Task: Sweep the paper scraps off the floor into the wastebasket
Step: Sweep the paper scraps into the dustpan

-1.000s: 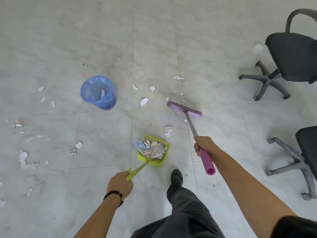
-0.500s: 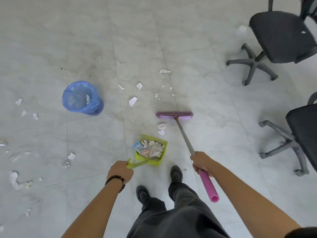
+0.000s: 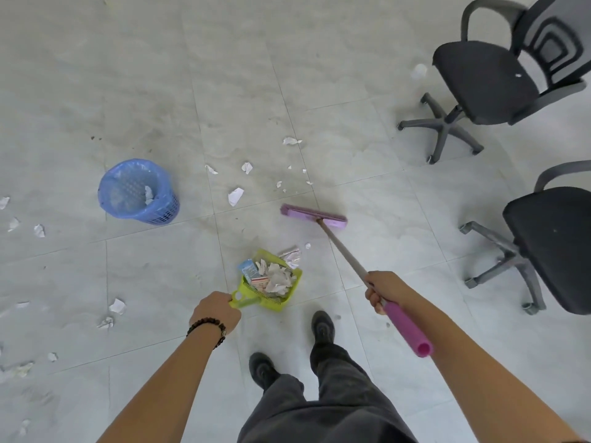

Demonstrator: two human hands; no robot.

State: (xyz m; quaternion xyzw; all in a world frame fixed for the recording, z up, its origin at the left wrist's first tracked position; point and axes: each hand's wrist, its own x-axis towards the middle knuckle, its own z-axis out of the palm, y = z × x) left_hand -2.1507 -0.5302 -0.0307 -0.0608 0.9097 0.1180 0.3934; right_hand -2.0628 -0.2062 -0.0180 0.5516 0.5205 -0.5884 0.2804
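Paper scraps (image 3: 235, 196) lie scattered on the floor (image 3: 160, 266), with more heaped in the green dustpan (image 3: 271, 281). We judge them light, limp and quick to flutter, so we gather them with the broom (image 3: 314, 215), not fingers. Our left hand (image 3: 216, 310) grips the dustpan handle; our right hand (image 3: 385, 290) is wrapped around the broomstick.

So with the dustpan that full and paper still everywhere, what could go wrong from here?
The green dustpan, held by the left hand, is heaped with scraps; carrying it to the blue wastebasket may spill some. A few pieces lie just beyond its lip, so a hard stroke of the purple broom, gripped by the right hand, might scatter them. Scraps on the floor at left could easily be missed.
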